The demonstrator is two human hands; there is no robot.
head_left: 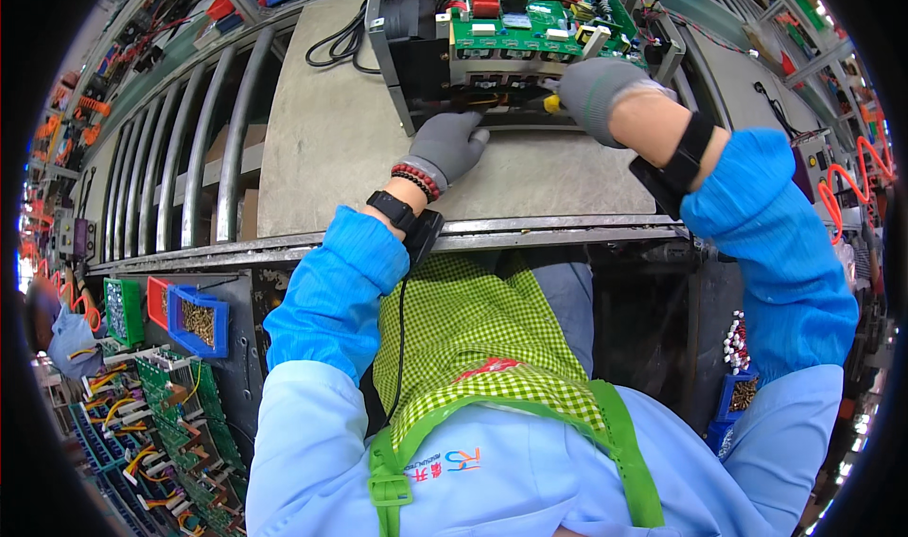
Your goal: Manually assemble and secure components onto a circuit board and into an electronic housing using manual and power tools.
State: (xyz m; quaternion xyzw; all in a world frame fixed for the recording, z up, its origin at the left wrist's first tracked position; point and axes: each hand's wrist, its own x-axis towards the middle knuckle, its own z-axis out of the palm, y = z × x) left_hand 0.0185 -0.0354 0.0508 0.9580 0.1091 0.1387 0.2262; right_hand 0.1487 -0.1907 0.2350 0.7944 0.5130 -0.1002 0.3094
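Observation:
An open metal chassis with a black fan-like block at its left end lies at the far side of the bench. On top of it is a green circuit board with red, black and white components. My left hand, in a grey glove, rests at the chassis's near edge, fingers curled against it and thumb out to the side. In its own grey glove, my right hand closes round a yellow-handled tool at the chassis's near side. The tool's tip is lost among dark parts and wires.
A grey board lies under the chassis, with metal rollers to its left. A black cable coils beside the chassis. Below left are a blue bin of brass fasteners, a green bin and stacked circuit boards.

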